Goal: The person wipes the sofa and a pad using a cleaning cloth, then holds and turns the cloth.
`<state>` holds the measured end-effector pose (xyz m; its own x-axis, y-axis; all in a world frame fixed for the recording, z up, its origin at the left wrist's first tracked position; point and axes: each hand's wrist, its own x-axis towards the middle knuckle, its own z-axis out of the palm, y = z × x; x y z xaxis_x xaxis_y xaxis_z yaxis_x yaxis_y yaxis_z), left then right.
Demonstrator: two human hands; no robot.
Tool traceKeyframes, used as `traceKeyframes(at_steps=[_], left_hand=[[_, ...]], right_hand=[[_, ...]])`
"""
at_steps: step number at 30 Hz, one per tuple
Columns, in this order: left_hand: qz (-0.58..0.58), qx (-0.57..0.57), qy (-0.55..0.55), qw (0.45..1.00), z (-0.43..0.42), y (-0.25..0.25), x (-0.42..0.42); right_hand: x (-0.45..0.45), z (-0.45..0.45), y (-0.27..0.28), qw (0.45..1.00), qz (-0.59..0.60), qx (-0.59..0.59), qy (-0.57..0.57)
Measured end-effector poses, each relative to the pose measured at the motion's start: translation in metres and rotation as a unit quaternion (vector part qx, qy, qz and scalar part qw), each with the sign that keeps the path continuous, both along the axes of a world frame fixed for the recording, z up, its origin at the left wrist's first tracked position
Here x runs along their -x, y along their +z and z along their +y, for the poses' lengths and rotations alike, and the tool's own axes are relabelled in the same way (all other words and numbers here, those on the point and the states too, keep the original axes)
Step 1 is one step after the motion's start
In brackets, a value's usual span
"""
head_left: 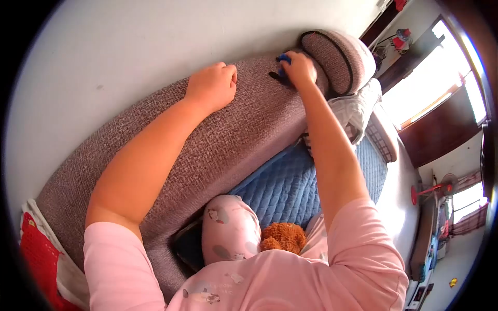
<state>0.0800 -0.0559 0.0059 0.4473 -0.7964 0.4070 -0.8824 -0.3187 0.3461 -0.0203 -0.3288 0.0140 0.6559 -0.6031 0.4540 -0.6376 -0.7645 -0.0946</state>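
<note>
My left hand (211, 87) is closed, resting on top of the brown-grey woven sofa back (223, 132) close to the wall. Its fingers curl inward, and whether anything is in them is hidden. Farther right along the same sofa back, my right hand (301, 70) is closed around a small blue object with black parts (283, 58). Most of that object is covered by the fingers, so its kind does not show. A rounded cushion with dark piping (340, 59) sits just beyond my right hand.
A blue quilted cover (280, 181) lies on the seat, with a brown fluffy thing (284, 237) at my lap. Crumpled pale cloth (353, 116) hangs below the cushion. Red and white fabric (41, 259) is at the lower left; a red fan (430, 191) stands far right.
</note>
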Motion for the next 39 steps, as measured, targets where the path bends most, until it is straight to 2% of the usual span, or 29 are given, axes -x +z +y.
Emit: traceKeyframes(at_steps=[4, 6, 8, 10, 14, 19, 22, 24, 28, 32, 35, 36, 37, 39], left_hand=[[-0.010, 0.023, 0.002, 1.000, -0.004, -0.006, -0.002], [-0.013, 0.016, 0.004, 1.000, -0.005, -0.008, -0.005], [-0.014, 0.017, 0.002, 1.000, -0.003, -0.008, -0.005], [-0.015, 0.013, 0.003, 1.000, -0.002, -0.007, -0.004], [-0.031, 0.032, -0.021, 0.999, 0.002, -0.012, -0.007], [-0.006, -0.009, -0.022, 1.000, 0.004, -0.008, -0.002], [-0.016, 0.012, -0.029, 0.999, 0.002, -0.009, -0.003], [-0.023, 0.027, -0.029, 0.999, 0.002, -0.010, -0.003], [0.003, 0.020, -0.016, 1.000, -0.001, -0.008, -0.003], [-0.007, 0.008, -0.009, 1.000, -0.003, -0.006, -0.004], [0.000, 0.021, 0.004, 1.000, -0.003, -0.007, -0.002], [0.000, 0.028, 0.013, 1.000, -0.004, -0.007, -0.001], [-0.002, 0.033, 0.008, 0.999, -0.004, -0.008, -0.003], [0.003, 0.032, -0.001, 0.999, -0.004, -0.009, -0.006]], right_hand=[[0.045, 0.086, -0.007, 0.982, -0.054, -0.050, 0.172], [0.067, 0.140, -0.014, 0.967, -0.085, -0.022, 0.241], [0.084, 0.180, -0.018, 0.947, -0.123, -0.041, 0.294], [0.087, 0.182, -0.021, 0.947, -0.135, -0.030, 0.292], [0.057, 0.130, -0.027, 0.964, -0.133, 0.103, 0.208], [0.007, 0.024, -0.016, 0.993, -0.072, 0.083, 0.052], [-0.016, -0.023, -0.011, 0.995, -0.008, 0.094, -0.028], [-0.027, -0.040, -0.007, 0.993, -0.009, 0.090, -0.077], [-0.031, -0.035, -0.007, 0.988, 0.003, 0.109, -0.106], [-0.011, 0.003, -0.003, 0.998, -0.007, 0.044, -0.033], [0.014, 0.057, -0.014, 0.991, -0.086, 0.047, 0.096], [0.024, 0.092, -0.005, 0.995, -0.049, 0.000, 0.092], [0.030, 0.109, -0.014, 0.982, -0.096, 0.024, 0.159], [0.048, 0.150, -0.022, 0.967, -0.114, 0.036, 0.226]])
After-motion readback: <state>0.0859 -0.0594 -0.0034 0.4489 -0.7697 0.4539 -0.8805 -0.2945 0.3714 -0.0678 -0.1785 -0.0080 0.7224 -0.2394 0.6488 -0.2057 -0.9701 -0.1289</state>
